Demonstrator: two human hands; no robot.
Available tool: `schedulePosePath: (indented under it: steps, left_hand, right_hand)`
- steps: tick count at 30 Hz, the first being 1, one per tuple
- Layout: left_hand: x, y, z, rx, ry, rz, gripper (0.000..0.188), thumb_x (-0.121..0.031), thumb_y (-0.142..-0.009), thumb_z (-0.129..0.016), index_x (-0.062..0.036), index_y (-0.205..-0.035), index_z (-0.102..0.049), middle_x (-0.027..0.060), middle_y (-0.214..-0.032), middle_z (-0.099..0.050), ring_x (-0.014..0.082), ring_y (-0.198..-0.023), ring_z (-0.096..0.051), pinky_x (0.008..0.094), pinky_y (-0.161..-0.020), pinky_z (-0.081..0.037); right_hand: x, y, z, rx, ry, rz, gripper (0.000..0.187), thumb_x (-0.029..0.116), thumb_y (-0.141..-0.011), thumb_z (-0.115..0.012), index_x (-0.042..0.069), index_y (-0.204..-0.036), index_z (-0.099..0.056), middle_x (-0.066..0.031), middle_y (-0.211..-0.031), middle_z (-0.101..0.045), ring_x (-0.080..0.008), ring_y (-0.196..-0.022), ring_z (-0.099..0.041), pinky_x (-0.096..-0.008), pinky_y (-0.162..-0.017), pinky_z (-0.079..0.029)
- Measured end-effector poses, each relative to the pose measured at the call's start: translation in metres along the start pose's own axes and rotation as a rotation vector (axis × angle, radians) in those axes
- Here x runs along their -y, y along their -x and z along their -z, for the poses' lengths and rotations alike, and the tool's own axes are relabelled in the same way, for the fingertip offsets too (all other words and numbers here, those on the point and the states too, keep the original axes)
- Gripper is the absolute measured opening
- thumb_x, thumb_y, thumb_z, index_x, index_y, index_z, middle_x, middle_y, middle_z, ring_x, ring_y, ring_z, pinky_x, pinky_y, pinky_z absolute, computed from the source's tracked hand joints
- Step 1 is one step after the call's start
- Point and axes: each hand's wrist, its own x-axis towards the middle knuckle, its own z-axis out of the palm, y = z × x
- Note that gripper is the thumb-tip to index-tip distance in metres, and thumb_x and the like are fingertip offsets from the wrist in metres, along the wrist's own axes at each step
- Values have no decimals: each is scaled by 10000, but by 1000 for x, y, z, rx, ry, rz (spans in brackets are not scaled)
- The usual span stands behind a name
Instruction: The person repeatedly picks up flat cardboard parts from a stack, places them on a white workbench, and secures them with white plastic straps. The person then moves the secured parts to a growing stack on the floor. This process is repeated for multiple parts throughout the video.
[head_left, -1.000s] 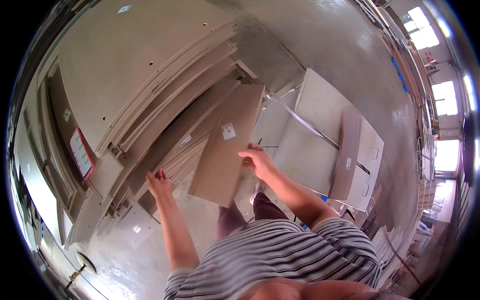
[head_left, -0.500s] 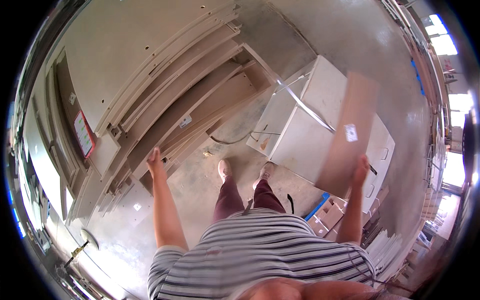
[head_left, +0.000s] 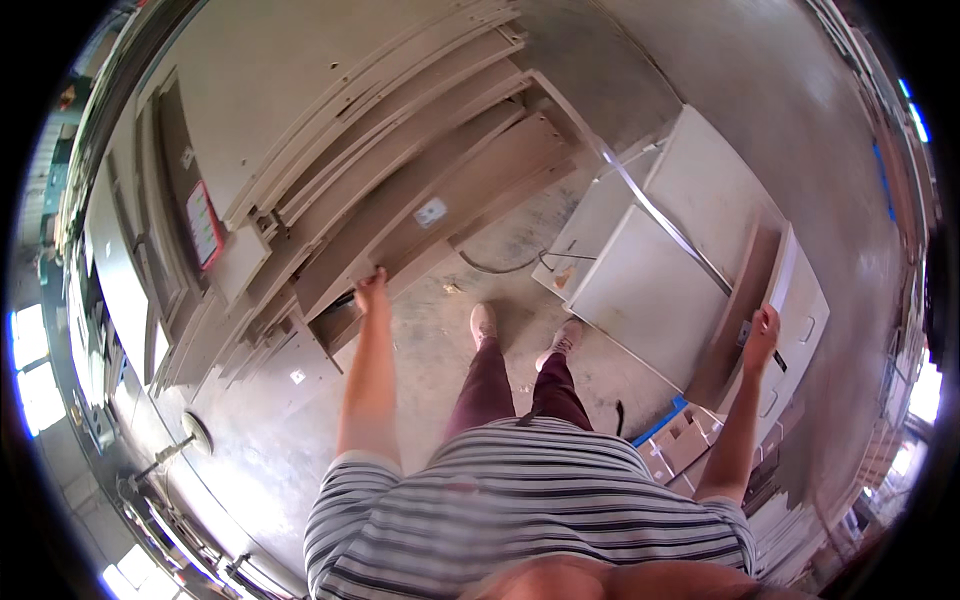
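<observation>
My left hand [head_left: 371,290] is closed on the near edge of a long brown board [head_left: 460,190] with a white label, at the front of a leaning stack. A dark gap shows beside this hand, under the board's near end. On the right, my right hand [head_left: 762,338] grips the upper edge of a narrower brown panel [head_left: 742,315]. That panel stands tilted nearly on edge, with its pale edge toward me and a small label partly behind my fingers. It is over a white cabinet [head_left: 640,290]; I cannot tell whether they touch.
Large pale panels [head_left: 270,90] lean at the left, with a red-framed flat object [head_left: 204,225] among them. A pale strip [head_left: 650,205] crosses above the cabinet. A cable [head_left: 485,266] lies on the floor. Cardboard boxes [head_left: 680,445] stand at the lower right.
The right panel has turned from showing its broad face to nearly edge-on. My left hand has moved along the stack, and the labelled board has shifted slightly outward. The whole view has swung.
</observation>
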Motion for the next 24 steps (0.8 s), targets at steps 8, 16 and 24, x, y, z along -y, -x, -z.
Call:
schedulePosePath:
  steps: [8, 16, 24]
  left_hand:
    - [-33, 48, -35, 55, 592, 263, 180, -120, -849, -704, -131, -937, -547, -17, -812, -585, 117, -675, -572, 305, -566, -495]
    - [-15, 147, 37, 554, 645, 340, 254, -260, -903, -664, -99, -1036, -520, -24, -888, -523, 98, -795, -538, 308, -764, -502]
    - [-40, 258, 68, 755, 437, 101, 275, -76, -896, -604, -64, -1136, -469, 66, -1083, -538, 167, -1001, -537, 345, -881, -476]
  right_hand:
    - [236, 82, -180, 626, -623, 76, 216, 139, -946, -565, 34, -1134, -574, -94, -1103, -614, -170, -984, -598, -304, -882, -472]
    - [334, 158, -309, 1125, -1151, -736, 262, 197, -870, -689, 96, -1073, -559, -25, -1025, -607, -142, -991, -560, -330, -861, -453]
    - [337, 197, -284, 931, -1487, -917, 288, 2, -775, -702, 93, -1018, -576, -35, -882, -631, -158, -841, -612, -308, -747, -488]
